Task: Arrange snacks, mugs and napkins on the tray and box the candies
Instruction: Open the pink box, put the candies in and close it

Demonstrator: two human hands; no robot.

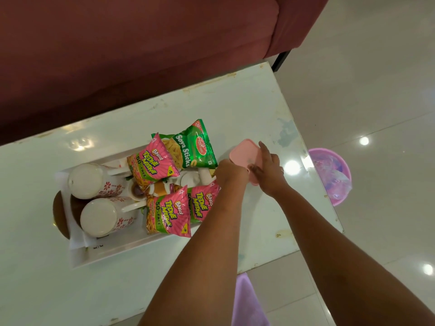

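Now I have both hands clamped on the pink candy box (244,154), left hand (231,172) and right hand (267,171) equally close, its long axis running away from me, tray (110,251) leftward.

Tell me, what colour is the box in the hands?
Pink. The box shows best in the head view, held by both hands, left and right.

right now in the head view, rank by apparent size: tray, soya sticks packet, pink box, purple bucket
1. tray
2. soya sticks packet and purple bucket: look alike, and the table hides part of the bucket
3. pink box, partly covered by hands
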